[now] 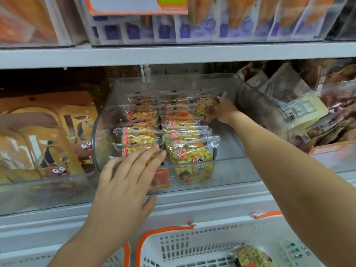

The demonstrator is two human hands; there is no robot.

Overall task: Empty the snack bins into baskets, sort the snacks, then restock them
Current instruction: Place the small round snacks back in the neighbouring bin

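Observation:
A clear plastic snack bin (256,105) stands on the middle shelf, holding two rows of yellow wrapped snack packs (185,132). My right hand (224,110) reaches deep into the bin and grips one snack pack (207,107) at the back right. My left hand (127,182) is spread with straight fingers against the bin's front wall, fingertips over the front-left packs. Below, a white basket (192,245) with orange handles holds one greenish snack pack (252,256) at the bottom edge.
Orange cartoon-printed bags (44,135) fill the bin to the left. Brown and white packets (308,105) lie in the bin to the right. Purple-and-orange bags (212,22) line the shelf above. A second white basket (107,261) shows at the lower left.

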